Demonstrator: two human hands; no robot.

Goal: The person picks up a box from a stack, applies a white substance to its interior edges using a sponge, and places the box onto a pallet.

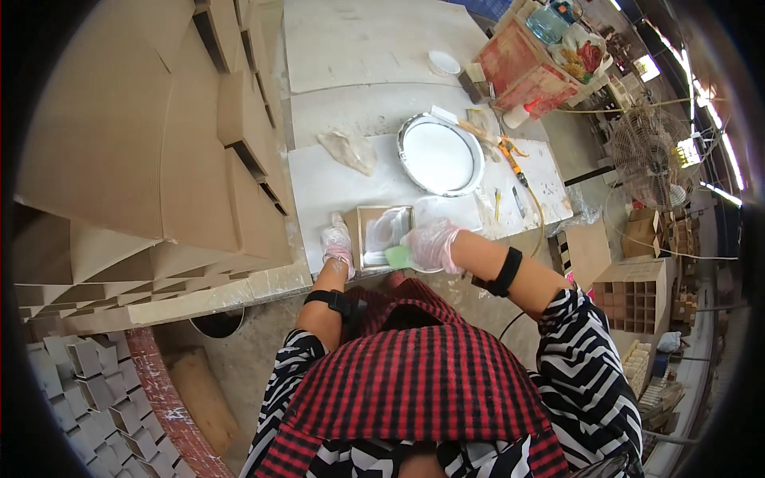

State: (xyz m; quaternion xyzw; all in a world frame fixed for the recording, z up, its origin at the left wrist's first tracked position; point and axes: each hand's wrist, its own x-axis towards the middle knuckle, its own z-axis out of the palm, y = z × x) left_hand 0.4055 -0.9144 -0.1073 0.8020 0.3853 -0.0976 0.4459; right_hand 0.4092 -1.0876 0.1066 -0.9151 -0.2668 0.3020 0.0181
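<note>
My left hand [337,240], in a clear plastic glove, holds the left side of a small brown box [356,239] near the table's front edge. White paste [386,231] is smeared unevenly over the box's inner face, inside a thin pale rim. My right hand [434,244], also gloved, is closed on a pale green scraper [397,256] at the box's lower right. Part of the scraper is hidden under the fingers. Beyond the box stands a round tub [406,174] of white paste, with a flat wooden-handled brush [468,127] at its far rim.
Tall stacks of cardboard boxes [195,151] border the table [335,111] on the left. A crumpled plastic glove [349,151] lies left of the tub. To its right are an orange tool [512,161] on a yellow hose, a squeeze bottle [518,117] and a red crate [526,64].
</note>
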